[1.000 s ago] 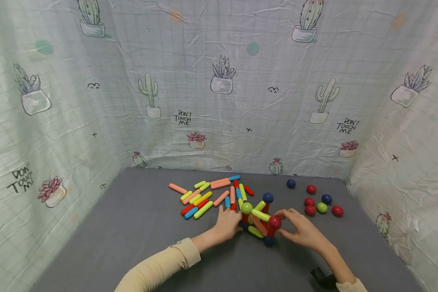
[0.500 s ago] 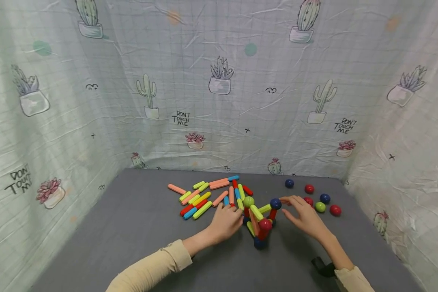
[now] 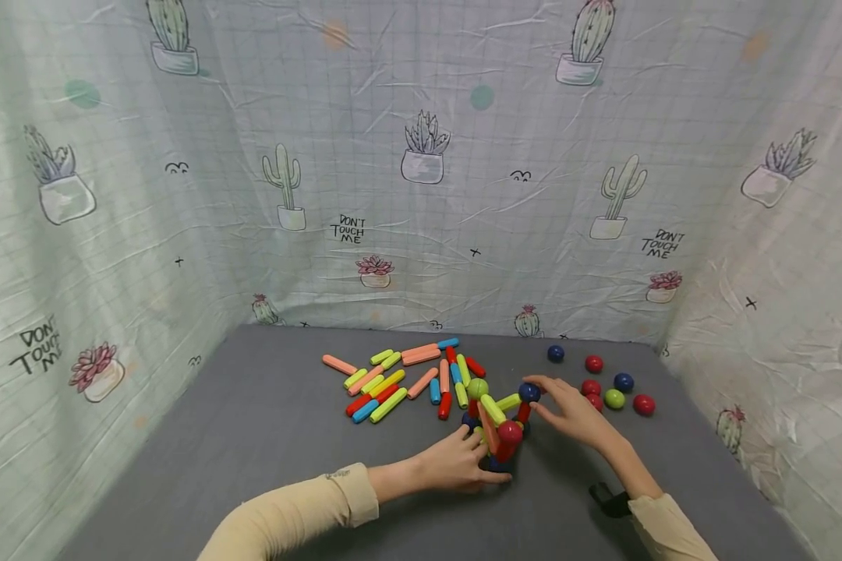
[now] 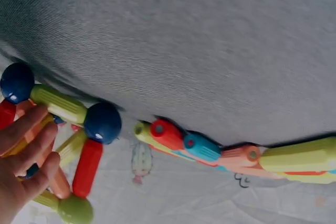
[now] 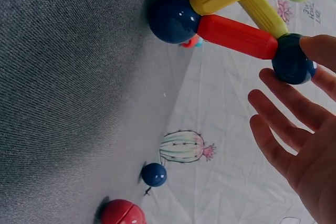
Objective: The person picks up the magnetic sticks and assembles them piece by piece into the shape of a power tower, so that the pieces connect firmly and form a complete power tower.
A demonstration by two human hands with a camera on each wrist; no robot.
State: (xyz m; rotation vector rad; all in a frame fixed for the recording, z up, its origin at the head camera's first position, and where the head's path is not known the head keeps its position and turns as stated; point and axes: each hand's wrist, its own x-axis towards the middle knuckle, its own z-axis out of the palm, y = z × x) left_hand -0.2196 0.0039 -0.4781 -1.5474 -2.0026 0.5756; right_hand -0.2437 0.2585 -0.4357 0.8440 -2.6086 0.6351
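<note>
A frame built of coloured rods and balls [image 3: 492, 410] stands on the table, with a green, a red and a blue ball on top and dark blue balls at its base. My right hand [image 3: 574, 413] pinches the upper blue ball [image 5: 292, 59] between thumb and fingers; a red rod [image 5: 239, 36] runs down from that ball. At the frame's near left side is my left hand [image 3: 452, 465], its fingers fairly straight and spread beside the lower rods. In the left wrist view those fingers [image 4: 32, 145] overlap the frame; whether they touch it, I cannot tell.
Loose rods [image 3: 388, 405] in yellow-green, red, blue and orange lie to the left of and behind the frame. Several loose balls [image 3: 613, 399] sit to the right. Behind the grey table [image 3: 267, 436] hangs a cactus-print cloth [image 3: 365, 156].
The frame has turned on the table, its red ball swinging nearer and its blue ball to the right. My left hand has shifted to the near side; my right has come onto the blue ball.
</note>
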